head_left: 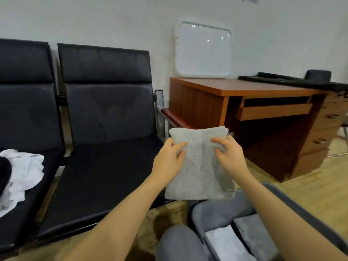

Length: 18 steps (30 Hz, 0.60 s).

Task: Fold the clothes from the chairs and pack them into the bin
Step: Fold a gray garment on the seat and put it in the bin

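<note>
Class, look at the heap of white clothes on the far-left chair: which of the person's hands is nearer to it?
Left. The left hand grips the folded grey cloth on the side facing the white clothes; the right hand grips its far side, farther away.

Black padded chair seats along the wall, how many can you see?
2. One black padded chair seat sits bare beside the wooden desk; the other, at the left edge, holds a white and black clothes pile. More may lie beyond the frame.
</note>
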Tool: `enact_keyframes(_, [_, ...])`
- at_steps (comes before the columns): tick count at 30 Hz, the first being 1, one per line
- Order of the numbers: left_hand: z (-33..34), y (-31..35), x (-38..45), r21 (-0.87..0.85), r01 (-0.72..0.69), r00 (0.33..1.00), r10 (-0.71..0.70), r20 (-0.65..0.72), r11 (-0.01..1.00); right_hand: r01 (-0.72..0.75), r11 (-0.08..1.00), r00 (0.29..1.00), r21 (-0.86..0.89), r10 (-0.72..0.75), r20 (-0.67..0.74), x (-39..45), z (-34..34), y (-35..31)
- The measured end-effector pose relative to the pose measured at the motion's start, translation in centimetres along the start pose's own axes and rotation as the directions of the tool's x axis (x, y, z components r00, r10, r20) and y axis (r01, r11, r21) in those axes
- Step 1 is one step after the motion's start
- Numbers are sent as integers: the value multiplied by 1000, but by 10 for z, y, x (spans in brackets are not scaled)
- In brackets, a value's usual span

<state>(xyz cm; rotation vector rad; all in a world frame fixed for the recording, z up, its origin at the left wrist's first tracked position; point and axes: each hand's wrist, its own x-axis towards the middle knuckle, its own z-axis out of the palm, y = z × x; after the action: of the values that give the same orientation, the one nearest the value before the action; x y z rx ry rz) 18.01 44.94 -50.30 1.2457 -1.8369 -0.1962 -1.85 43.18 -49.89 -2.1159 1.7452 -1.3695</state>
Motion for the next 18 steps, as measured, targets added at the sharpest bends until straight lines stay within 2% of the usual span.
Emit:
enact_keyframes(5, [71, 27, -3, -61, -13, 986, 23, 163, 998, -76, 990, 997, -121, 77, 2, -29, -34, 68])
enact_keyframes(10, [147, 17, -1, -118, 71, 941, -27, 339, 990, -195, 966, 969, -169, 216, 121, -44, -43, 144])
enact_keyframes(14, [215, -6, -16, -107, 200, 869, -126, 479, 974, -253, 943, 921, -214, 303, 244, -65, -25, 208])
enact_keyframes(18, [277, -27, -48, -51, 347, 758, -248, 603, 936, -319, 919, 839, -231, 388, 381, -92, 1, 264])
